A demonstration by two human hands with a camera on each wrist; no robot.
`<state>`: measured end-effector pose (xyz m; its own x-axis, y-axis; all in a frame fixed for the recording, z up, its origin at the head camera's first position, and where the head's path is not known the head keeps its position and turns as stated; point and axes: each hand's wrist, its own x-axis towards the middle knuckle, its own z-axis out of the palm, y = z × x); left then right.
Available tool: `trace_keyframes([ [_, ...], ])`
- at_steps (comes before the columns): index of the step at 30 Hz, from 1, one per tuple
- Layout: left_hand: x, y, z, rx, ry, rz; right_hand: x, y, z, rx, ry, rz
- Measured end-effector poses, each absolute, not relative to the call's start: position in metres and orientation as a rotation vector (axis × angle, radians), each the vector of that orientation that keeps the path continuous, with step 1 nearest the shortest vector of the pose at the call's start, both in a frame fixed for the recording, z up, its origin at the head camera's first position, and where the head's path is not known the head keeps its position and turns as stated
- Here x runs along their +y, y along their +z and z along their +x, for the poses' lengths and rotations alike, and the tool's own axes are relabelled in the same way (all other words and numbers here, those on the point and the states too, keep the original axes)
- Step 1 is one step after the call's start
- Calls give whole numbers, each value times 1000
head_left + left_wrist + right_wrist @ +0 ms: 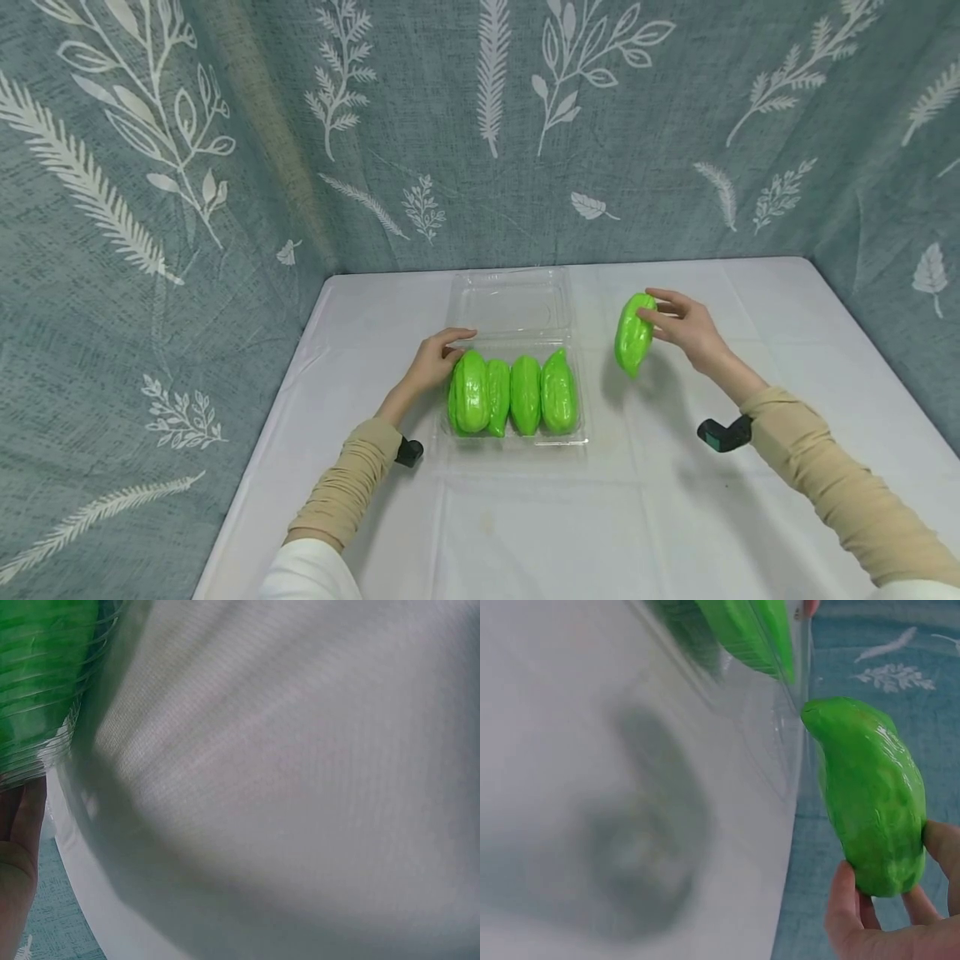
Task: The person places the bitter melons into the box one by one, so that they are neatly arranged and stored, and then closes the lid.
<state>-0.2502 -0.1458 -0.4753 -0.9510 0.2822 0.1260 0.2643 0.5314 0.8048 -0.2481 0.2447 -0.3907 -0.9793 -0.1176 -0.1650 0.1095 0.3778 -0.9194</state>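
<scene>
My right hand [686,327] pinches a glossy green model fruit [633,335] by one end, thumb on one side and fingers on the other. The fruit is elongated, with a pointed tip hanging down, and it is held above the table to the right of a clear plastic clamshell box [561,439]. Several similar green fruits [526,396] lie side by side in the box, the leftmost ones overlapping. At the box's upper left corner, my left hand [433,360] touches the wall with its fingers extended. In the left wrist view, its fingers [28,817] meet the ribbed side.
The box's clear lid [512,302] lies folded back, away from me. A white cloth covers the table [525,525]. Behind and at both sides hangs a blue-green curtain [450,125] with white leaf prints. Wrist cameras [724,434] stick out from both sleeves.
</scene>
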Motion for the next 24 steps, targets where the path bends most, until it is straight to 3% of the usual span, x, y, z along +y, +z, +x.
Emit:
trace_keyframes([
  [24, -146, -475, -250, 2735, 1404, 465, 206, -392, -238, 2337, -1685, -120],
])
